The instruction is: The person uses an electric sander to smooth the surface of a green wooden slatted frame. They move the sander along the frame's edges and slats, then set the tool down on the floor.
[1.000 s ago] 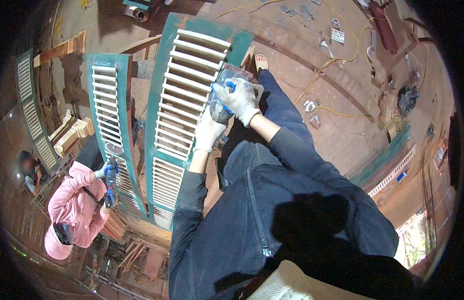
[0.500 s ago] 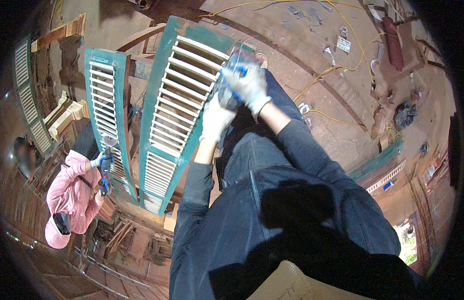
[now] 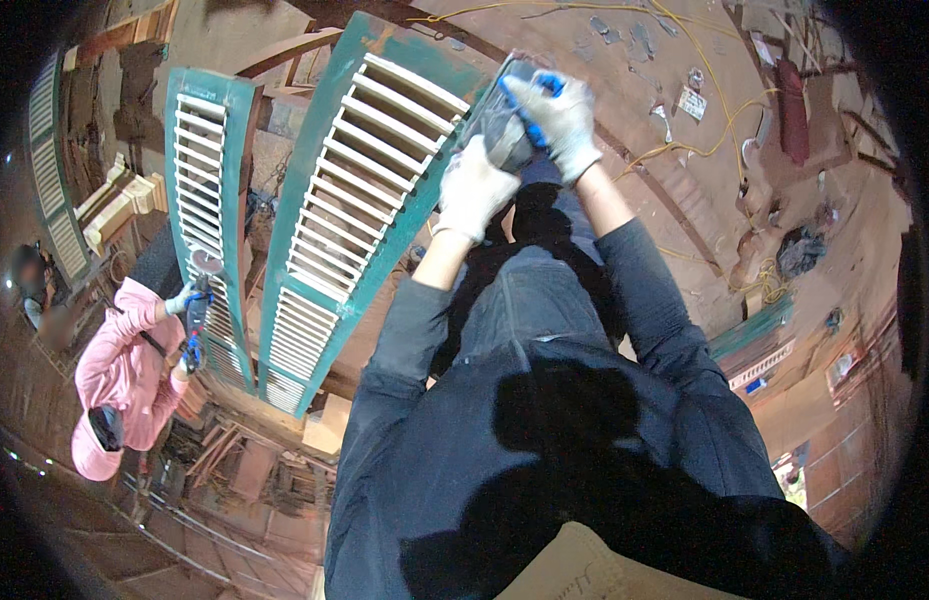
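Observation:
A grey and blue hand-held power tool (image 3: 508,140), perhaps a sander, is at the right edge of a green louvered shutter (image 3: 329,120). My gloved right hand (image 3: 564,122) is closed around its blue handle. Lower on the tool's grey body, my gloved left hand (image 3: 474,188) is closed as well. Both hands hide much of the tool, and its contact with the frame cannot be made out. The shutter has pale slats in a longer far panel and a shorter near one.
On the left, a person in pink (image 3: 129,350) holds a power tool (image 3: 197,310) against a second green shutter (image 3: 174,130). A yellow cord (image 3: 674,150) trails over the debris-strewn floor at right. Pale wooden pieces (image 3: 124,205) stand farther left.
My hands and the tool have moved right and slightly away, out to the shutter's edge. The whole view has shifted a little. The person in pink keeps the same stance.

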{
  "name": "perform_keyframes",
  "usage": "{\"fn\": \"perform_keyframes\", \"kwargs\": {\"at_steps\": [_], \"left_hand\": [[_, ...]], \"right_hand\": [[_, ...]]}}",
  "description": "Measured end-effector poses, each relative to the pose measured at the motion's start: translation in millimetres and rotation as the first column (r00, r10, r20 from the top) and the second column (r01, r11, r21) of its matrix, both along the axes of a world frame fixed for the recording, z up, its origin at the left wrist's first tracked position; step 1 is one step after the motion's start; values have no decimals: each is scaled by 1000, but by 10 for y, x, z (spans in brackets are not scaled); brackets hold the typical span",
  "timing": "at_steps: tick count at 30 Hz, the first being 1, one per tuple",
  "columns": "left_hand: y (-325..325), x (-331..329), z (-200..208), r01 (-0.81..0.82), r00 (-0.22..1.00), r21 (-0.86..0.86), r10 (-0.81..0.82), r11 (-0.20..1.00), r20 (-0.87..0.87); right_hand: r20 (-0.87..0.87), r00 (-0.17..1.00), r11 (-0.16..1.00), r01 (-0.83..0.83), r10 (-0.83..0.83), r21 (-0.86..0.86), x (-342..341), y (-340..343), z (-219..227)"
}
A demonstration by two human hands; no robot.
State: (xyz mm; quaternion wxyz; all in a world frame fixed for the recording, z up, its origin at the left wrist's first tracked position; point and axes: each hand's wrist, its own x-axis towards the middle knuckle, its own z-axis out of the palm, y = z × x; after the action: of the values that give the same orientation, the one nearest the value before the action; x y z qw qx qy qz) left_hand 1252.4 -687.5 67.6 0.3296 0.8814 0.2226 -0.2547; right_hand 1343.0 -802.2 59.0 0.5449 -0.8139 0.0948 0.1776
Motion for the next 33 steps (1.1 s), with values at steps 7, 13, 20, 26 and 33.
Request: {"fn": "perform_keyframes", "kwargs": {"at_steps": [7, 13, 20, 26, 33], "left_hand": [[225, -210, 9, -47, 996, -96, 40, 994, -83], [780, -1279, -51, -40, 984, -53, 31, 998, -176], [1379, -2435, 23, -76, 984, -10, 74, 997, -165], [1651, -2722, -27, -84, 984, -51, 75, 995, -163], [1085, -2029, -33, -85, 988, 41, 90, 996, -129]], "right_hand": [[41, 998, 999, -41, 41, -10, -215, 181, -81], [-33, 998, 996, -64, 62, -69, -1299, 687, -142], [-157, 944, 942, -311, 291, -125, -2318, 1336, 27], [56, 748, 742, -642, 662, -191, -2582, 1406, -96], [-170, 886, 887, -451, 431, -100, -1701, 1022, 168]]}}
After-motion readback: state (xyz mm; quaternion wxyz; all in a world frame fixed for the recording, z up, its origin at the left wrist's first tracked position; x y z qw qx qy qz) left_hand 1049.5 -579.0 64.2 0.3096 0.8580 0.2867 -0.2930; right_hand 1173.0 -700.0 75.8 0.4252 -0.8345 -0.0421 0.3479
